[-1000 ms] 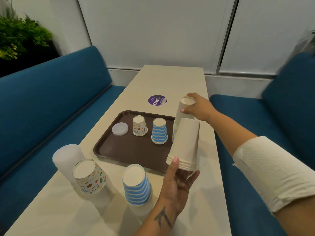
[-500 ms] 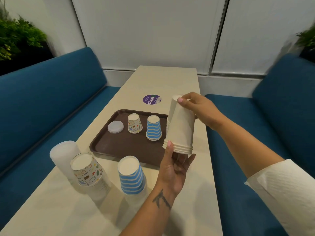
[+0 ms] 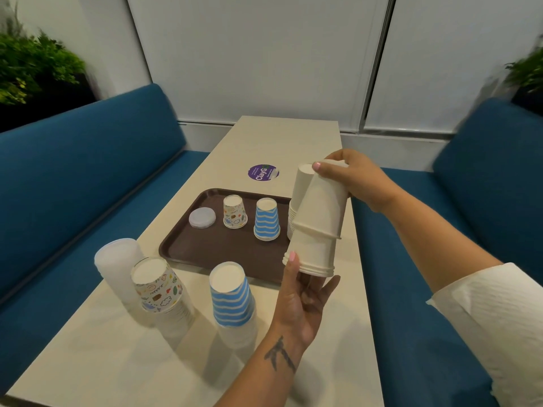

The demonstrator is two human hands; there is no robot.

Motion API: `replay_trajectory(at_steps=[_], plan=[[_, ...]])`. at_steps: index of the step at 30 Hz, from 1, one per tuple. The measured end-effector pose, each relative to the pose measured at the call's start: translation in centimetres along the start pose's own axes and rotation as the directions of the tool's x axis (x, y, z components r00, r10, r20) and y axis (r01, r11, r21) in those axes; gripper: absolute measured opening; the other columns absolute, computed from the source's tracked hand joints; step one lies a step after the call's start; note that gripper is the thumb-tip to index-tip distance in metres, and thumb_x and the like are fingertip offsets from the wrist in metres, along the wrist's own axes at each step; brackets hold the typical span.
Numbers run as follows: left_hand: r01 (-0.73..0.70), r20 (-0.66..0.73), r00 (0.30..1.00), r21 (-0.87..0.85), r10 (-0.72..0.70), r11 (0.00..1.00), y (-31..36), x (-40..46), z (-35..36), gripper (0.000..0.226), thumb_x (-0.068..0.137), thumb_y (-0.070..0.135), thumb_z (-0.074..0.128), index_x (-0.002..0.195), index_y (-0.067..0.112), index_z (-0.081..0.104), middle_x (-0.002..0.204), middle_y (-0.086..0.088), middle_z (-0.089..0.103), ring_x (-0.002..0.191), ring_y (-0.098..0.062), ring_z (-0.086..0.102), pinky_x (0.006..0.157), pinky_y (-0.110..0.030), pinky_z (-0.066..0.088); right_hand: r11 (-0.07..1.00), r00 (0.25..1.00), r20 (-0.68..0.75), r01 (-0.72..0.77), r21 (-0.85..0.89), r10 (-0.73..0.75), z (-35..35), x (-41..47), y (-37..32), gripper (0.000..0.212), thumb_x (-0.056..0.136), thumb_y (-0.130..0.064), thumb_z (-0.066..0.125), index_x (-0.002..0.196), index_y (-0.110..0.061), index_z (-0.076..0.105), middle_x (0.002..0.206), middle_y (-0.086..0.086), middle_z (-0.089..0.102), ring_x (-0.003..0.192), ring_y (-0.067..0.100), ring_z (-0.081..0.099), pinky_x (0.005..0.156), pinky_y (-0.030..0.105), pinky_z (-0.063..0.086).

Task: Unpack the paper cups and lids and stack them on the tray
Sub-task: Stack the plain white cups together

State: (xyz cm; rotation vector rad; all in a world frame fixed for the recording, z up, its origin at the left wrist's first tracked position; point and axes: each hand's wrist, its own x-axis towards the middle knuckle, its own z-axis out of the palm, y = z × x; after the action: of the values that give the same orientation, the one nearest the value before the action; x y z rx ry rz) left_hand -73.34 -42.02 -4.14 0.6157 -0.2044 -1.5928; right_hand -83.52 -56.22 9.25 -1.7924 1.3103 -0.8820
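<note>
My left hand point(image 3: 302, 298) grips the rim end of an upside-down stack of white cups point(image 3: 313, 257) above the table's right side. My right hand point(image 3: 357, 180) grips the top white cup point(image 3: 324, 207) of that stack, lifted partway off. Behind it a second white cup stack point(image 3: 301, 186) stands at the right end of the brown tray point(image 3: 205, 245). On the tray sit a lid pile point(image 3: 202, 217), a patterned cup point(image 3: 234, 211) and a blue-striped cup point(image 3: 266, 219), all upside down.
Near me on the table stand three plastic-wrapped sleeves: clear lids point(image 3: 117, 265), patterned cups point(image 3: 157, 286) and blue-striped cups point(image 3: 232, 295). A purple sticker point(image 3: 263, 172) lies beyond the tray. Blue benches point(image 3: 73, 186) flank the table; plants sit in both upper corners.
My right hand left the stack on the tray, came back to the held stack and has pulled its top cup partway up.
</note>
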Motion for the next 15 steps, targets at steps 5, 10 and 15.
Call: replay_trajectory(at_steps=[5,10,15], plan=[[0.021,-0.031,0.999,-0.035,-0.022,0.999,0.0,-0.2,-0.5,0.099,0.033,0.049,0.095,0.120,0.013,0.064,0.115,-0.017,0.065,0.099,-0.030,0.062,0.073,-0.042,0.059,0.998,0.996,-0.087,0.012,0.065,-0.006,-1.0,1.5,-1.0,0.056,0.076,-0.055,0.070,0.112,-0.016,0.054,0.111,0.006,0.062,0.092,0.019,0.065,0.068,0.036,0.058],[0.025,-0.088,0.996,-0.072,-0.031,0.997,0.3,0.0,-0.7,0.086,0.048,0.050,0.089,0.120,0.011,0.065,0.116,-0.020,0.063,0.089,-0.027,0.066,0.074,-0.045,0.059,0.996,0.956,-0.280,0.094,-0.003,-0.091,-2.3,3.3,-3.0,0.044,0.082,-0.056,0.064,0.104,-0.020,0.053,0.107,0.000,0.058,0.097,0.019,0.059,0.074,0.034,0.052],[0.040,-0.136,0.990,-0.072,-0.050,0.997,0.4,0.5,-0.6,0.061,0.075,0.044,0.062,0.127,0.012,0.059,0.117,-0.016,0.064,0.098,-0.029,0.063,0.077,-0.043,0.059,0.977,0.911,-0.361,0.156,-0.145,-0.199,-2.2,5.0,-4.5,0.054,0.082,-0.057,0.062,0.119,-0.020,0.049,0.111,-0.006,0.051,0.101,0.018,0.053,0.087,0.037,0.048]])
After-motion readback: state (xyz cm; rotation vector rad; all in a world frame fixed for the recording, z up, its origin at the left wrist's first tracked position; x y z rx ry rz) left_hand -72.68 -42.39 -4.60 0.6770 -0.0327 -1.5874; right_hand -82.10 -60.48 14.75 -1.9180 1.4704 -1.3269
